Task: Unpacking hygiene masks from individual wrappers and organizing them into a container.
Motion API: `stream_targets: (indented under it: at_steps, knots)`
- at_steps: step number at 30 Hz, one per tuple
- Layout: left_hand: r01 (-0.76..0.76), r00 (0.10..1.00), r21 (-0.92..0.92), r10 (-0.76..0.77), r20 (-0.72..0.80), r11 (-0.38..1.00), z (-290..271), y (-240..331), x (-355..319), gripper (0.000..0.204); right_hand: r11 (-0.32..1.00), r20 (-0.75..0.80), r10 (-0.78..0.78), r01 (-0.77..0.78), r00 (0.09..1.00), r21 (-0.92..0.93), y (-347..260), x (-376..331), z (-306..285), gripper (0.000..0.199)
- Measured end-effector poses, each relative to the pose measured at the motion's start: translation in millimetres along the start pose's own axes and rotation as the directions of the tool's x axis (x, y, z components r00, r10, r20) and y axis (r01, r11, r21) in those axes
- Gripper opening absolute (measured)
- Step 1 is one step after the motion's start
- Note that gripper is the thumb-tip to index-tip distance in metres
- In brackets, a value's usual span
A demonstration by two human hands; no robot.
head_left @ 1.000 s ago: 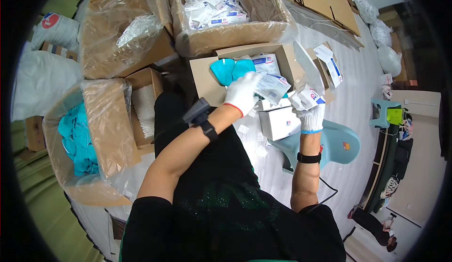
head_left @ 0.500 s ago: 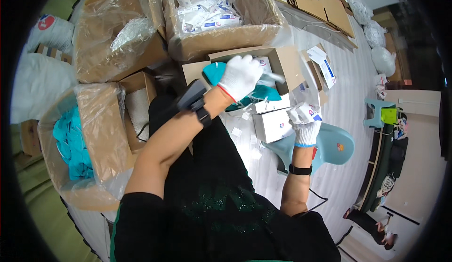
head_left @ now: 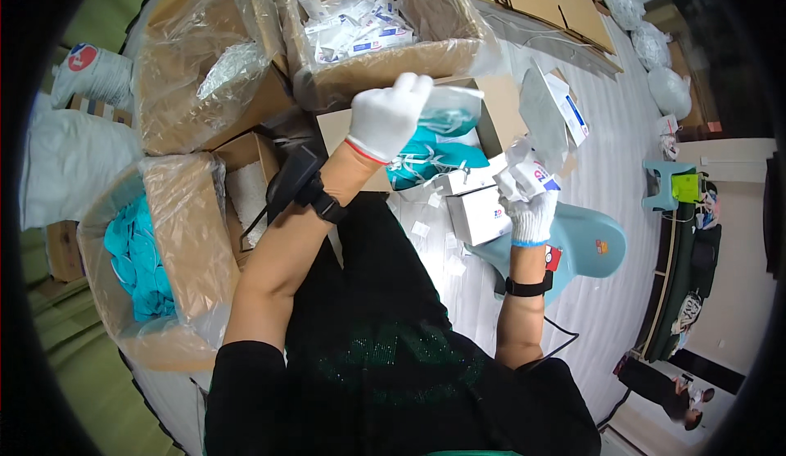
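Clearly, the left grip (head_left: 386, 120) is pinched closed on a blurred clear pouch (head_left: 452, 110); just below it, teal masks (head_left: 430, 161) lie at an open cardboard box (head_left: 503, 112); the right grip (head_left: 530, 214) is curled around crumpled white packaging (head_left: 522, 171) with blue-and-red print; to its left stands a white carton (head_left: 476, 218), similarly labelled.

Blurry pouch (head_left: 452, 109) at the left fingers (head_left: 416, 85)
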State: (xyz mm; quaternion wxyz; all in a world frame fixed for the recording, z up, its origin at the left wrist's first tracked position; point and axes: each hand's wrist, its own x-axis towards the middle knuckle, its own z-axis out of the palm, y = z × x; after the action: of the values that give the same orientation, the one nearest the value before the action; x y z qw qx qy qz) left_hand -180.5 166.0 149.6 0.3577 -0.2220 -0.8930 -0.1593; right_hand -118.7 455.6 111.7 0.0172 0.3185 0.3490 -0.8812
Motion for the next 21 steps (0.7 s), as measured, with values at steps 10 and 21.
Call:
stream_targets:
  at_steps: [10,21]
  knots:
    - [-0.219,0.97,0.111,0.204,0.13,0.97,-14,-7,-13,0.025,0.987,0.183,0.139,-0.151,0.973,0.057,15,-26,38,0.032]
    - [-0.564,0.807,-0.289,0.59,0.006,0.774,-40,-5,-43,0.019,0.932,0.182,0.236,-0.17,0.955,-0.319,57,-27,67,0.028]
